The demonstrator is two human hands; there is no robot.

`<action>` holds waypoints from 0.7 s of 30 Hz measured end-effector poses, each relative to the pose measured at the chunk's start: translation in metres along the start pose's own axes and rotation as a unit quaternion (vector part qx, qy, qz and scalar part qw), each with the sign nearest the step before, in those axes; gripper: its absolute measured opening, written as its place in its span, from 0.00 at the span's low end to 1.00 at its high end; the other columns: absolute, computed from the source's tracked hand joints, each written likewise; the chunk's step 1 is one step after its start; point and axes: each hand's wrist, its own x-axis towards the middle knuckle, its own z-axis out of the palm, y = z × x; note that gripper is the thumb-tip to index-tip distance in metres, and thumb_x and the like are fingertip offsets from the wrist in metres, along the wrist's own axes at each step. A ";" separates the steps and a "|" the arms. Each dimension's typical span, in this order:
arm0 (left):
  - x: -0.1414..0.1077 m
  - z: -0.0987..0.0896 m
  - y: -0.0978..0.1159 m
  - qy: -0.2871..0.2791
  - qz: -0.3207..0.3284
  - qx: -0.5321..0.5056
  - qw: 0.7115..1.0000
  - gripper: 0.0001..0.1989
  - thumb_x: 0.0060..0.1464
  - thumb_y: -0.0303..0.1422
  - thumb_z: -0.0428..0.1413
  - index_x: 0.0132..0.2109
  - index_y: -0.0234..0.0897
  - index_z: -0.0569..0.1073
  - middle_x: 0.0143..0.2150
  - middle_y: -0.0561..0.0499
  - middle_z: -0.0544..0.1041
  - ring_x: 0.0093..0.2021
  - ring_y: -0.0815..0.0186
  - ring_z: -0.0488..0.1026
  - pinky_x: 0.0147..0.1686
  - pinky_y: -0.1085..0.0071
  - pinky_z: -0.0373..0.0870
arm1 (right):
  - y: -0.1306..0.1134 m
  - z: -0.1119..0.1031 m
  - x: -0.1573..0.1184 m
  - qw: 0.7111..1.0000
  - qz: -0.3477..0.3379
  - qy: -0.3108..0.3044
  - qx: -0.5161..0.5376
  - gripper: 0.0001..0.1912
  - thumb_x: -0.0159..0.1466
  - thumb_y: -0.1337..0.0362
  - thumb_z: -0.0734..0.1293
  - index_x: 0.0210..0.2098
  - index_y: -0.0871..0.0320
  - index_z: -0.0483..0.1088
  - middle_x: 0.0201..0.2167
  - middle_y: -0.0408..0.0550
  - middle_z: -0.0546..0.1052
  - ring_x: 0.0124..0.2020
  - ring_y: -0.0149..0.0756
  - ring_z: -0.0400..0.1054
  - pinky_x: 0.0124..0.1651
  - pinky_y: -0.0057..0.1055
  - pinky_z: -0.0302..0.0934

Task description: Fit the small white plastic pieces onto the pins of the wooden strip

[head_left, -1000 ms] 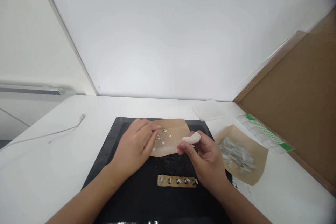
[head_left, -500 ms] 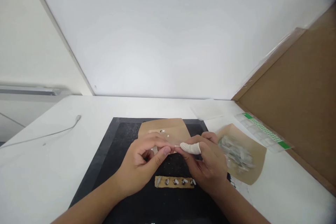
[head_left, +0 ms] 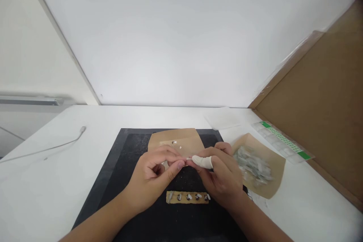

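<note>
Above the black mat (head_left: 113, 181), my left hand (head_left: 159, 174) is closed in a pinch, thumb against fingertip. My right hand (head_left: 222, 172) meets it tip to tip, also pinching, with a white finger cot (head_left: 202, 162) over one finger. A tiny whitish piece (head_left: 188, 158) shows between the fingertips; its kind is too small to make out, and the fingers cover most of it. Nearer me lies a tan strip (head_left: 183, 200) bearing several round metal pieces, some with white oval tops, and a greyish piece at its left end.
Behind my hands, brown paper (head_left: 181, 134) holds a few small white bits (head_left: 175, 142). To the right, another brown paper (head_left: 276, 185) carries a heap of clear plastic pieces (head_left: 255, 166). Past it lies a clear case with a green label (head_left: 283, 141). A cable (head_left: 65, 143) lies left.
The whole view has shifted slightly left. Both hands keep the same pinch, and the things on the table stay where they were.
</note>
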 end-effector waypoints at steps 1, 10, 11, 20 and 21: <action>0.000 0.000 -0.001 -0.001 -0.002 -0.006 1.000 0.08 0.65 0.36 0.61 0.40 0.43 0.86 0.38 0.47 0.83 0.40 0.62 0.80 0.35 0.70 0.79 | 0.001 0.000 -0.001 1.000 -0.004 -0.004 0.002 0.12 0.66 0.75 0.73 0.36 0.56 0.68 0.31 0.44 0.81 0.28 0.33 0.73 0.42 0.39 0.56; 0.001 -0.001 -0.002 -0.018 -0.062 -0.072 0.995 0.06 0.60 0.37 0.67 0.40 0.41 0.86 0.38 0.46 0.84 0.40 0.61 0.80 0.37 0.68 0.78 | 0.003 -0.001 -0.004 0.999 -0.036 -0.028 -0.007 0.13 0.67 0.75 0.73 0.35 0.56 0.66 0.32 0.43 0.81 0.29 0.32 0.72 0.41 0.40 0.56; 0.002 -0.002 -0.001 -0.029 -0.070 -0.080 0.994 0.06 0.61 0.37 0.66 0.39 0.41 0.86 0.38 0.47 0.84 0.40 0.61 0.80 0.37 0.68 0.77 | 0.004 -0.001 -0.004 0.999 -0.039 -0.033 -0.006 0.12 0.67 0.75 0.72 0.35 0.55 0.66 0.32 0.43 0.81 0.29 0.32 0.71 0.41 0.39 0.56; 0.002 -0.006 0.000 -0.045 -0.035 0.031 0.998 0.09 0.67 0.38 0.60 0.39 0.39 0.81 0.39 0.48 0.81 0.34 0.67 0.75 0.29 0.72 0.67 | 0.002 -0.001 -0.003 0.997 -0.035 -0.060 0.018 0.14 0.68 0.72 0.72 0.33 0.54 0.63 0.32 0.42 0.80 0.28 0.33 0.71 0.40 0.40 0.56; 0.001 -0.006 -0.001 -0.043 -0.014 0.057 0.997 0.09 0.68 0.36 0.59 0.40 0.39 0.80 0.39 0.49 0.80 0.34 0.68 0.73 0.29 0.72 0.66 | 0.002 -0.001 -0.003 0.997 -0.031 -0.061 0.024 0.13 0.69 0.72 0.71 0.34 0.54 0.64 0.32 0.42 0.80 0.28 0.33 0.71 0.40 0.40 0.57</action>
